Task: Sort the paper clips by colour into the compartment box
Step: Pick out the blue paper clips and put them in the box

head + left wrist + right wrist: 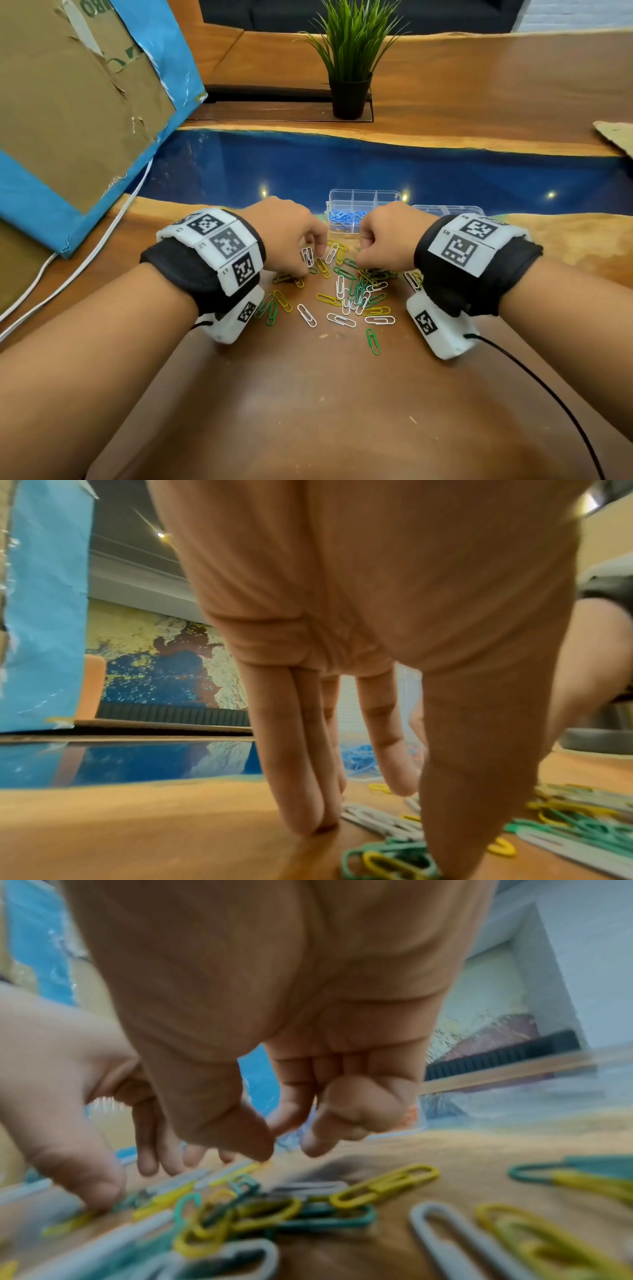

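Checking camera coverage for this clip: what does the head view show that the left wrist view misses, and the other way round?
Only the head view shows the clear compartment box whole, the potted plant, the cardboard panel, both wristbands and the full scatter of clips on the table.

Only the left wrist view shows the left hand from below, its straight fingers reaching down to the table.

Both show white, yellow and green paper clips and the blue ones already sorted.

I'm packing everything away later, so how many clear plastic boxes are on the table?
2. The compartment box, holding blue clips, sits at the blue strip's edge; the second box, partly hidden, lies right of it behind the right wrist band. The arms may hide others.
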`<control>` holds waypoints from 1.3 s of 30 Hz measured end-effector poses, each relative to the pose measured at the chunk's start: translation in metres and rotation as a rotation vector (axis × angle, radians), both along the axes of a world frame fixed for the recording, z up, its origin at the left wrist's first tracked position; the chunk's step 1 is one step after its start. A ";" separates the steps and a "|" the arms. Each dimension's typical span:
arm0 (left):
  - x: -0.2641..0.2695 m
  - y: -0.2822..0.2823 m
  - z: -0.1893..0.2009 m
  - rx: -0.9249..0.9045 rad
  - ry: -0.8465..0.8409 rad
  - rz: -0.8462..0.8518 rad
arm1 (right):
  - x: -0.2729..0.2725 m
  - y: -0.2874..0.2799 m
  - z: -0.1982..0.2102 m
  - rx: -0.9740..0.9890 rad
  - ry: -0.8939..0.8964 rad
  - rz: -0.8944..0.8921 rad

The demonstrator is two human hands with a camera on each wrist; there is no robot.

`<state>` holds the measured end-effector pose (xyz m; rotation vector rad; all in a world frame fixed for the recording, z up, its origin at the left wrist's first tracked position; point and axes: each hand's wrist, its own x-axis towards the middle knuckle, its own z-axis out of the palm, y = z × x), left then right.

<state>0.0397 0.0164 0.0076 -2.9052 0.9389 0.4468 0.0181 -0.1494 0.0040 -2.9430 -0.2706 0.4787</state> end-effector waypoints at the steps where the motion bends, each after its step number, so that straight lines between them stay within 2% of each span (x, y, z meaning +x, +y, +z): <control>1: 0.000 0.001 0.000 -0.005 0.010 0.008 | 0.000 0.000 0.001 0.048 -0.016 -0.015; 3: 0.003 0.004 0.000 -0.026 0.041 0.031 | 0.003 -0.003 0.000 0.206 -0.004 -0.085; 6: 0.004 0.010 -0.001 -0.099 0.088 0.091 | 0.004 -0.008 -0.004 0.474 0.122 -0.202; 9: 0.001 0.012 -0.007 -0.122 0.047 0.139 | 0.005 -0.008 -0.004 0.563 0.222 -0.279; 15: -0.005 0.003 -0.006 -0.056 0.050 0.161 | 0.008 0.001 0.001 0.417 0.171 -0.258; 19: -0.007 0.000 -0.005 -0.033 0.058 0.161 | 0.001 0.007 -0.001 0.079 -0.010 -0.092; 21: -0.008 0.001 -0.004 -0.040 0.071 0.164 | 0.000 0.007 -0.005 0.006 -0.038 -0.063; 29: -0.006 0.011 0.000 -0.255 0.108 0.232 | 0.000 0.010 -0.009 -0.022 0.006 -0.039; 34: -0.005 0.014 -0.005 -0.417 0.224 0.328 | -0.002 0.011 -0.007 -0.033 0.019 -0.027; 37: -0.006 0.011 -0.004 -0.369 0.242 0.360 | -0.003 0.011 -0.004 -0.049 0.045 -0.033; 39: -0.006 0.011 -0.002 -0.280 0.199 0.344 | -0.003 0.010 0.000 0.065 0.110 -0.105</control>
